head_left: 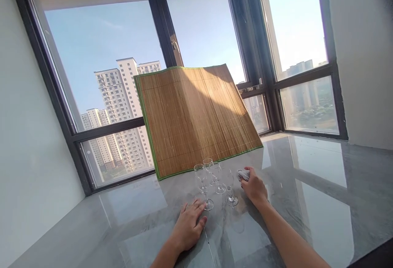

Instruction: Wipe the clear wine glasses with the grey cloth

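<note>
Head view: my hands were apart, the left hand (189,225) flat on the tabletop (138,223), fingertips at the foot of a stemmed glass (200,178), the right hand (255,187) closed around a pale bundle (243,174). That glass and three more glasses (216,173) stood clustered before the upright bamboo mat (196,112). A nudge could have toppled one into its neighbours; a slipping mat could have struck them.

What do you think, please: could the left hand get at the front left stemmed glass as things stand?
Probably yes: the left hand is palm down, right by the foot of the front left stemmed glass, and nothing appears to stand between them.
</note>
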`<action>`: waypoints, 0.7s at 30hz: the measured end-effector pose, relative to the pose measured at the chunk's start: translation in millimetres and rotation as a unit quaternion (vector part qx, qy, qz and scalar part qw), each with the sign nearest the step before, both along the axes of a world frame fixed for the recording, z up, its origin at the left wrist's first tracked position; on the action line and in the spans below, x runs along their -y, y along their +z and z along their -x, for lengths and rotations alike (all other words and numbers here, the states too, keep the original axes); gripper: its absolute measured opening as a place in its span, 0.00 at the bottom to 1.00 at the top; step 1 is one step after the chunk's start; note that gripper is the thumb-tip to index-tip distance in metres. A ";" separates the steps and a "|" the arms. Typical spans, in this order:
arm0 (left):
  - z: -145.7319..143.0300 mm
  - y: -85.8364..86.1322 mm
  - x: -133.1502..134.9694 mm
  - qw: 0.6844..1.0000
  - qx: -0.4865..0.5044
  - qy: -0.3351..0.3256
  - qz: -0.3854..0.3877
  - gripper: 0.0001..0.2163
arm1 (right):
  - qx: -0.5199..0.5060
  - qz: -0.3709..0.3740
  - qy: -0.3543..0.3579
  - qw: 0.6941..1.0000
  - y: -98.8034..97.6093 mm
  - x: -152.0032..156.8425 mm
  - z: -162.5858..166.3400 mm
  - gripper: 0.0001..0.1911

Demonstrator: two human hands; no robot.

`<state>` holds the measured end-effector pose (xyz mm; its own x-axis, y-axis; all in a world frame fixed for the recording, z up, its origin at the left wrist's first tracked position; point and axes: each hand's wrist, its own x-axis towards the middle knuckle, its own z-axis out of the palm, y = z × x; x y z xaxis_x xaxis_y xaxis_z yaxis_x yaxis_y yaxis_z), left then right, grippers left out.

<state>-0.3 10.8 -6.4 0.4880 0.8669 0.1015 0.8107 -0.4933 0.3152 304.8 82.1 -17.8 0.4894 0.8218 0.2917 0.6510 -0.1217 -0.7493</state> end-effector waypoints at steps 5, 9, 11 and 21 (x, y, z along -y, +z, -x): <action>-1.5 5.2 1.1 1.000 -0.011 0.005 -0.009 0.25 | -0.001 -0.001 0.017 1.000 0.0 0.5 0.6 0.23; -5.9 2.0 0.8 1.000 -0.027 0.009 -0.006 0.26 | -0.013 0.002 0.044 0.999 0.9 0.3 6.3 0.24; -7.7 0.1 0.9 0.999 -0.040 0.023 -0.014 0.26 | -0.013 0.012 0.074 0.997 1.1 0.1 11.3 0.25; -12.4 -0.3 0.1 0.995 -0.078 0.054 -0.026 0.28 | 0.015 0.070 0.062 0.995 6.2 11.9 39.9 0.28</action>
